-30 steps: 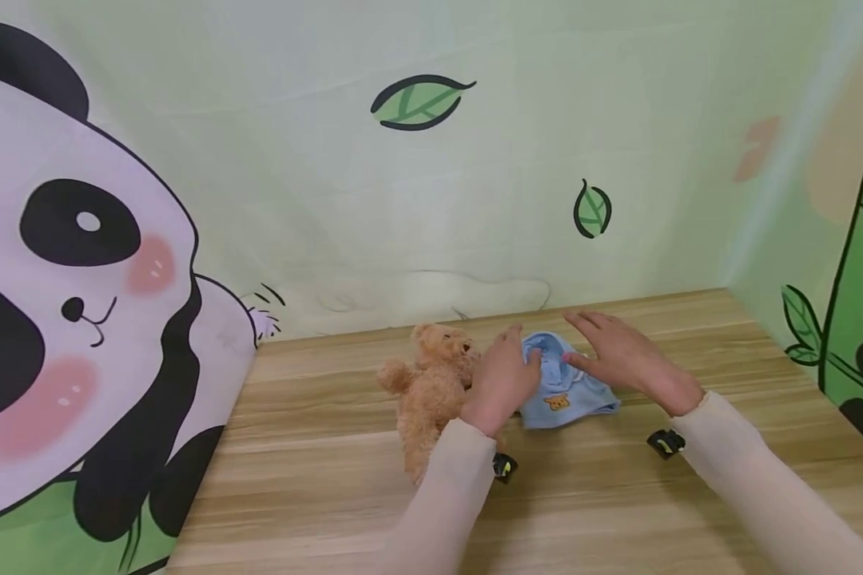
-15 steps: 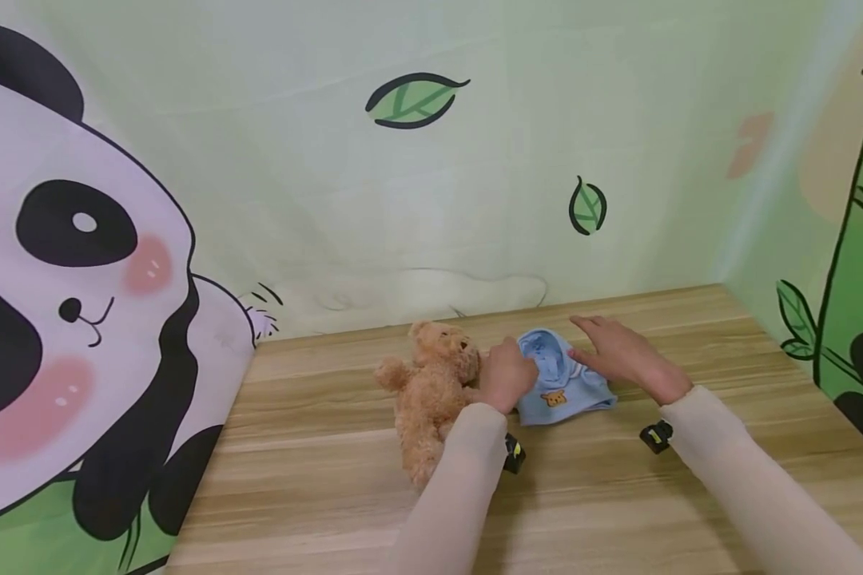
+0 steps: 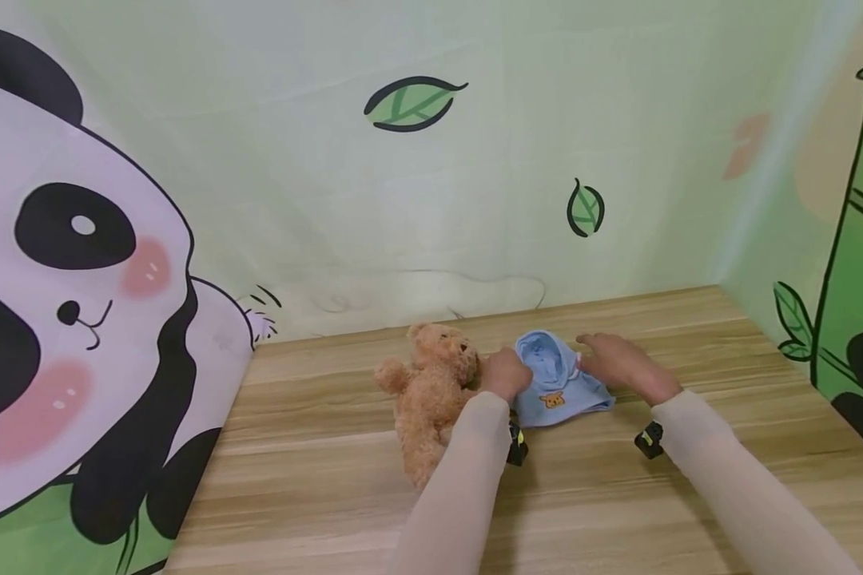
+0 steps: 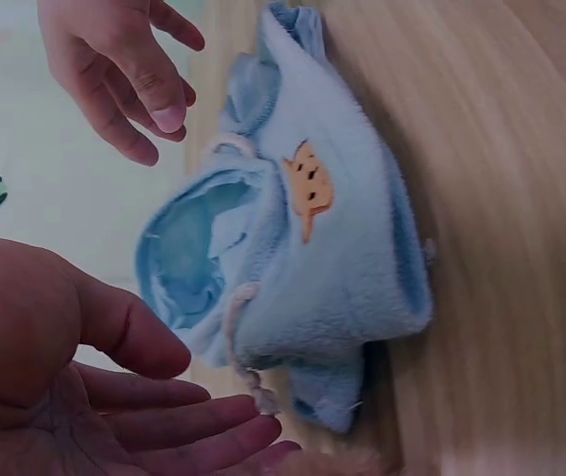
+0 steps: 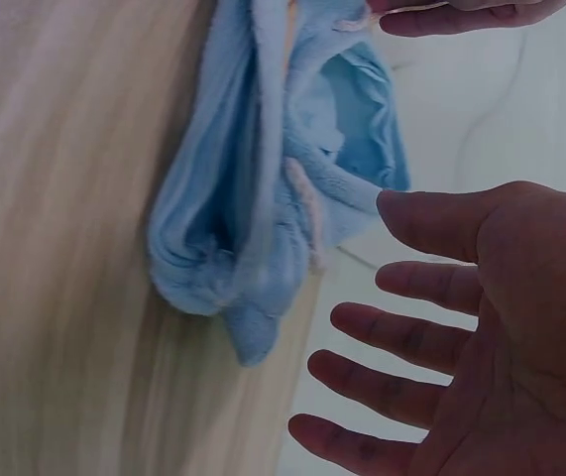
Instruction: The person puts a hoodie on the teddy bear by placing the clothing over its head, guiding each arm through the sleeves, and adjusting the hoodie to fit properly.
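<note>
Blue hoodie (image 3: 582, 398) lies on the counter (image 3: 302, 487), with a teddy bear (image 3: 431, 395) to its left. Just beside the hoodie's left side, the left hand (image 3: 505, 374) has extended fingers; by its right side, the right hand (image 3: 624, 366) has spread fingers.

The table (image 3: 302, 479) here is streaky, light wood. A brown teddy bear (image 3: 427, 399) lies on it, beside a little blue hoodie (image 3: 574, 391).

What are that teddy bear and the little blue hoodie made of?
The teddy bear looks like matte plush, probably synthetic, judging by its shaggy, tufted pile. The blue hoodie seems matte fleece or terry, with a fuzzy surface and soft folds; exact fibre unclear.
</note>
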A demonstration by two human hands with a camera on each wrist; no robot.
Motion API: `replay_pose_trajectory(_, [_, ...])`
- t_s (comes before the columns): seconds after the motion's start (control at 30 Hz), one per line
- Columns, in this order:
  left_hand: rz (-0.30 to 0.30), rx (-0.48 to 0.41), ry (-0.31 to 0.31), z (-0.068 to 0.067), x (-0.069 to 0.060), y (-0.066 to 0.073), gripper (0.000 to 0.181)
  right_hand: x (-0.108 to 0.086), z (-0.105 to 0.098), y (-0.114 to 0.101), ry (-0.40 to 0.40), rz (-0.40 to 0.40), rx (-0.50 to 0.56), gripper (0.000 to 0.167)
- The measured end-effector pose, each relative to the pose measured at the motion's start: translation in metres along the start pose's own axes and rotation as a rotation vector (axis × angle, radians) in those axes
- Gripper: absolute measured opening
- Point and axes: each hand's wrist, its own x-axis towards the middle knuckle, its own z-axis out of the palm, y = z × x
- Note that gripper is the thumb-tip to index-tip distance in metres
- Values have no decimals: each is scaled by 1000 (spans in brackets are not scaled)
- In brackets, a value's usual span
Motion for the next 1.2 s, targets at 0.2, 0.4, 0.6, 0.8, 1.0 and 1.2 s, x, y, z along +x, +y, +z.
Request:
replay_pose_trajectory(0.2, [-8, 33, -14, 9, 3, -4, 14, 2, 9, 5, -10, 7, 20, 51])
replay_pose_trajectory(0.4, [-4, 72, -1, 15, 5, -8, 13, 6, 20, 8, -10, 13, 59, 48])
replay_pose_trajectory(0.6, [-19, 56, 5, 24, 10, -13, 10, 11, 27, 10, 13, 5, 33, 42])
replay_pose_trajectory(0.8, [-33, 32, 31, 33, 17, -18, 5, 13, 31, 9, 22, 19, 39, 37])
replay_pose_trajectory(1.0, [-71, 40, 30, 36, 16, -17, 10, 13, 33, 11, 49, 10, 52, 28])
replay_pose_trajectory(1.2, [-78, 37, 39, 33, 14, -16, 13, 11, 30, 11, 59, 21, 69, 26])
